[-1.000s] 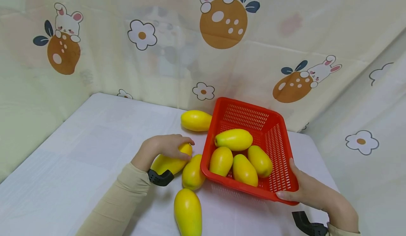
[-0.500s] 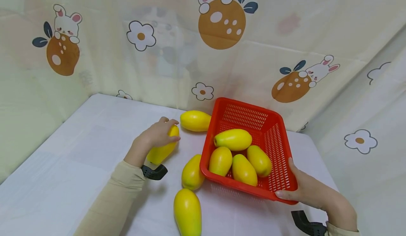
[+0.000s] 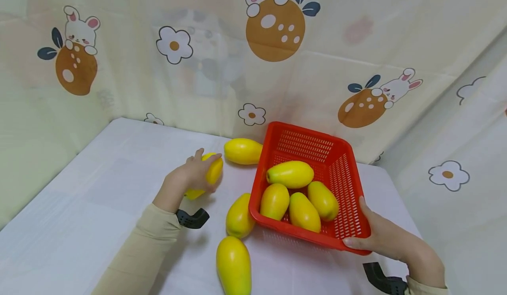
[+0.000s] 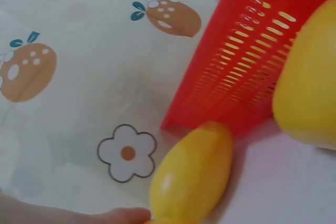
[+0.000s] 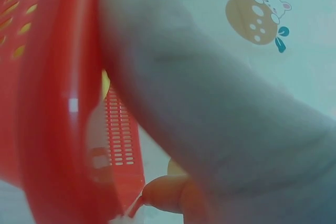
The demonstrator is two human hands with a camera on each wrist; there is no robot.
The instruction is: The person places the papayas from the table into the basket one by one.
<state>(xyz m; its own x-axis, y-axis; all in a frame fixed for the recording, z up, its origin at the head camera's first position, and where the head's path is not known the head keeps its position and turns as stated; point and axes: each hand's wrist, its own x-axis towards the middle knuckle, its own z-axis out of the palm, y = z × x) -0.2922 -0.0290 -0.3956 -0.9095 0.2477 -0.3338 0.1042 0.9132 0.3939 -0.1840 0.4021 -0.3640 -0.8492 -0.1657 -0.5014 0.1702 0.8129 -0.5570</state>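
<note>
My left hand (image 3: pixel 193 174) grips an oblong yellow fruit (image 3: pixel 215 171), like a mango or papaya, left of the red plastic basket (image 3: pixel 304 142). Its fingers lie over the fruit's upper part; whether it touches the table I cannot tell. The right hand (image 3: pixel 390 238) holds the basket's near right corner, thumb over the rim. Several similar fruits lie in the basket, one of them a yellow fruit (image 3: pixel 291 175) lying crosswise. In the left wrist view, fingers (image 4: pixel 123 215) show at the bottom edge. A blurred hand (image 5: pixel 210 98) fills much of the right wrist view beside the red rim.
One yellow fruit (image 3: pixel 242 151) lies beyond the held one, against the basket's far left side. Another fruit (image 3: pixel 239 216) rests by its near left corner, with a third fruit (image 3: pixel 233 264) closer to me. A patterned curtain (image 3: pixel 214 83) hangs behind the white table (image 3: pixel 99 198).
My left hand has carried its fruit left and away from me, off the fruit near the basket corner, and its grip has shifted slightly. The right hand and basket stay put.
</note>
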